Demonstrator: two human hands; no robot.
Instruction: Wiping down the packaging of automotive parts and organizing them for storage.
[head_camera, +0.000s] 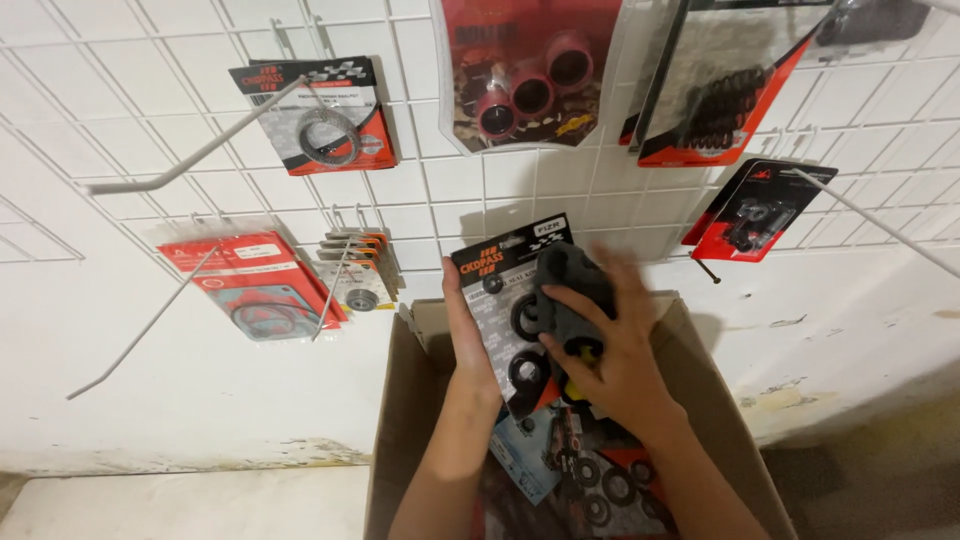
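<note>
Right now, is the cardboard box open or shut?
Open. The cardboard box has its flaps apart, and packets of black rings show inside, below the two hands.
</note>
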